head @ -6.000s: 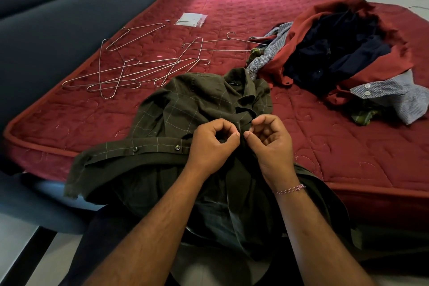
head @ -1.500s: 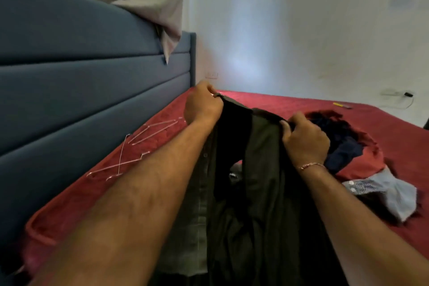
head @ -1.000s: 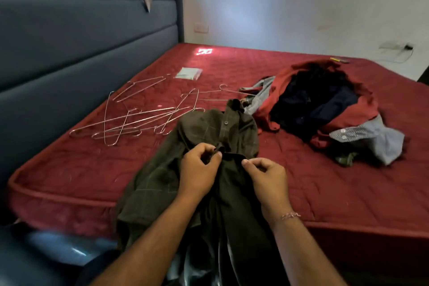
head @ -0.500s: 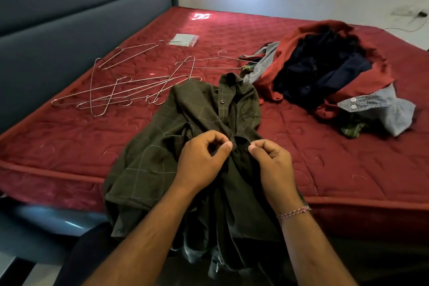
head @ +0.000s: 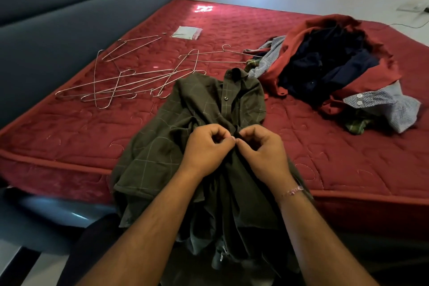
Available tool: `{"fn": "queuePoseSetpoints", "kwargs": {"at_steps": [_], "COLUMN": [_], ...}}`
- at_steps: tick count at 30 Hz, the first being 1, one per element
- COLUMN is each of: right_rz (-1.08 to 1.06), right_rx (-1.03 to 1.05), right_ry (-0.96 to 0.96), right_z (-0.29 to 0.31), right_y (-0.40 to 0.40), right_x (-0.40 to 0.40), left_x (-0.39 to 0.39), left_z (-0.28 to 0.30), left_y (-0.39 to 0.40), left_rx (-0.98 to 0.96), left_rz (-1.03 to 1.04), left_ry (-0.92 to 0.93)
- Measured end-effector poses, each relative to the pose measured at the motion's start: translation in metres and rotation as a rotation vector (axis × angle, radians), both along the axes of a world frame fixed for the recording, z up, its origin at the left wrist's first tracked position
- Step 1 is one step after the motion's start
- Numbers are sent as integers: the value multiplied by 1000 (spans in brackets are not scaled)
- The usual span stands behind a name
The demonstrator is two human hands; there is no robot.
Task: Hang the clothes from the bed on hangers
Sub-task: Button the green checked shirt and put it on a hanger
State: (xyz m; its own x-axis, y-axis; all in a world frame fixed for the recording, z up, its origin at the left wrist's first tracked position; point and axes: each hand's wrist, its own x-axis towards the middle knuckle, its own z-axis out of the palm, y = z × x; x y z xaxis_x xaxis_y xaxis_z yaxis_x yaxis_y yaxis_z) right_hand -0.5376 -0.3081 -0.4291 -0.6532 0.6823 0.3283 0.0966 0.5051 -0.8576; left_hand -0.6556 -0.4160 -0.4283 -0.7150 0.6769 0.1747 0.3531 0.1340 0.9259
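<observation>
Half a second on, your view has dipped and slid closer, and your two hands have drawn together until the fingertips nearly meet over the shirt front; earlier still you had the shirt lifted up toward the headboard, and now it's back down.

Start big: the quilted red mattress of the bed (head: 325, 146) carries everything. On its far right sits the heap of red, navy and blue-checked clothes (head: 336, 65), still waiting their turn. Draped over the near edge, collar pointing away from you and tail hanging down toward your lap, is the dark olive checked shirt (head: 197, 109); its long axis runs straight out from your body along the button placket.

Beyond the shirt and off to your left lies the tangle of thin silver wire hangers (head: 120, 83), well apart from both hands. That's the relation that matters: the hangers lie forward-left of your grip, so your left hand (head: 206, 146) is the nearer one to reach for them, I'd judge.

Both hands are busy now, though. Left hand pinches the placket, fingers curled; right hand (head: 262, 148) pinches the opposite edge, just beside it. Looks like you're working a button before any hanger goes in.
</observation>
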Motion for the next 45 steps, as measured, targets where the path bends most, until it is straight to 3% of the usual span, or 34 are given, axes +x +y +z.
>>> {"fn": "queuePoseSetpoints", "kwargs": {"at_steps": [7, 18, 29, 45], "right_rz": [-31, -41, -27, 20], "right_rx": [-98, -31, -181, -73], "right_ry": [78, 80, 123, 101], "right_z": [1, -12, -11, -12], "right_y": [33, 26, 23, 23], "right_x": [-33, -23, -17, -15], "left_x": [-14, -11, -10, -9], "left_z": [22, 4, 3, 2], "left_y": [31, 21, 16, 12], "left_rx": [-3, -7, 35, 38], "left_rz": [39, 17, 5, -11], "left_ry": [-252, -241, -287, -253]}}
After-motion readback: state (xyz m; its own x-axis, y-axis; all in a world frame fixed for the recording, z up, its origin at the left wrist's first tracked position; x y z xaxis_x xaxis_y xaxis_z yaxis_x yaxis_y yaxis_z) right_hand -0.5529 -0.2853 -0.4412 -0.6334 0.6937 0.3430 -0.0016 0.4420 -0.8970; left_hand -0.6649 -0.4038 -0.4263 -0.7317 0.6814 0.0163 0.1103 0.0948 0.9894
